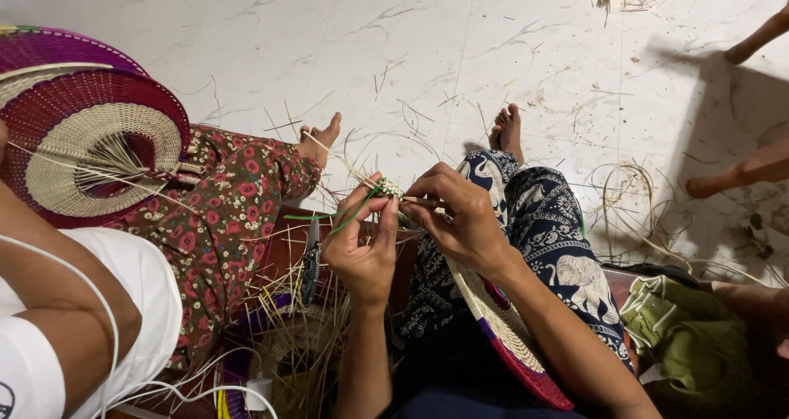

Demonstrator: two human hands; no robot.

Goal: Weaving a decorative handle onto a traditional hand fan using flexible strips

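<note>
I see left hand (366, 246) pinched on green strand (345, 218); right hand (460, 218) closed on weave knot (386, 191). Knot sits between both hands, strand trailing left.

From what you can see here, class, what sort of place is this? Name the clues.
Probably a home basket-weaving spot on the floor: both hands work a small woven piece, loose straw lies around, and a woven fan sits beside them on pale tiles.

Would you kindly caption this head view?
Both hands, left and right, pinch a small woven straw piece above a woven fan.
</note>
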